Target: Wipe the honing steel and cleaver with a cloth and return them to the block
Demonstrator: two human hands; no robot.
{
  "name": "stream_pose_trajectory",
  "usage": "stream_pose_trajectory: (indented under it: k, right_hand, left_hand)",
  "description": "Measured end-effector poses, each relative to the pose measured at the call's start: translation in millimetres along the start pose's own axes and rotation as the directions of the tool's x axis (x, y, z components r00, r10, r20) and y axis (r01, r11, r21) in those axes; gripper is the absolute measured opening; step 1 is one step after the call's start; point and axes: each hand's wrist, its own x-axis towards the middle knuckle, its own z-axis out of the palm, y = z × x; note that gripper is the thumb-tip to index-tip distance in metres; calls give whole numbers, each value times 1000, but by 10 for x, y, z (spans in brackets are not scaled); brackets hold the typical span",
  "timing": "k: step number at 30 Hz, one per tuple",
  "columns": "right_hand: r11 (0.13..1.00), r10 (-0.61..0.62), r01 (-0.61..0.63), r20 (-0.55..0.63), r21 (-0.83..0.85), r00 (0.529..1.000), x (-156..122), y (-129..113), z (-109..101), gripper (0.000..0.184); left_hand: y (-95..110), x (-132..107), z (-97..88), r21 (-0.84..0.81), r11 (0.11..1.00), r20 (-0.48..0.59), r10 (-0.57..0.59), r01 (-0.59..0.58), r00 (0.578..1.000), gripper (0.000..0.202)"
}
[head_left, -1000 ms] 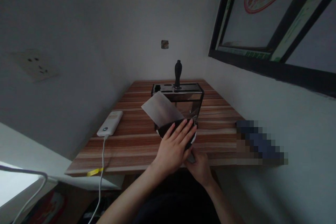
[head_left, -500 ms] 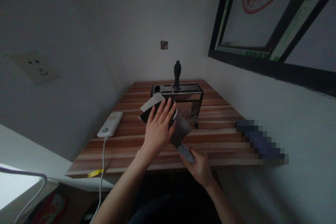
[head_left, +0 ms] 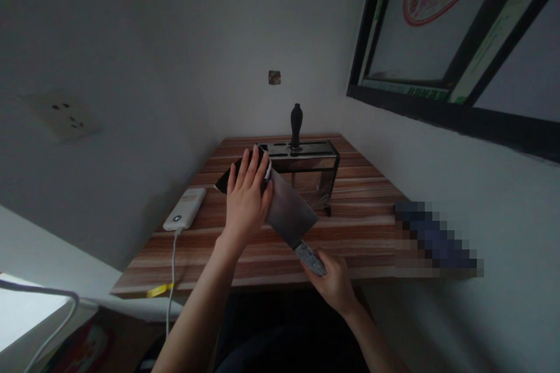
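Behind the cleaver, held by right hand and cloth-pressing left hand: knife rack; power bank leftward.

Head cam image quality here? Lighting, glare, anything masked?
Head view: dim and underexposed, with wide-angle bending at the edges. The cleaver blade shows a soft sheen, no hard glare; the dark cloth under the left hand is nearly featureless. A pixelated block masks the table's right edge.

Power bank left on table; knife rack behind cleaver.
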Motion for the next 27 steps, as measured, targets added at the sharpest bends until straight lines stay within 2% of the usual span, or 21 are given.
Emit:
stream_pose_trajectory:
  k: [5,11,18,23,27]
  right_hand:
    - [1000,-5,5,0,-27,1000,-5,0,-2,19]
    - [999,0,0,-11,-35,1000,-7,-11,-5,19]
    - [1000,25,-25,7,-9,1000,4,-23,-11,15]
    - [1000,22,-22,-8,-9,1000,12,-20,-13,14]
    - [1000,4,-4,-18,-5,1000,7,5,-7,9]
  left_hand:
    - [58,-9,16,-14,999,-25,-40,39,999,53]
    - [170,-137,84,-7,1000,-7,-15,15,1000,53]
    - [398,-380,180,-10,995,73,96,-96,993,52]
    - [512,-527,210,-70,973,158,228,-219,961,54]
    - [592,-637,220,-73,963,187,268,-259,945,55]
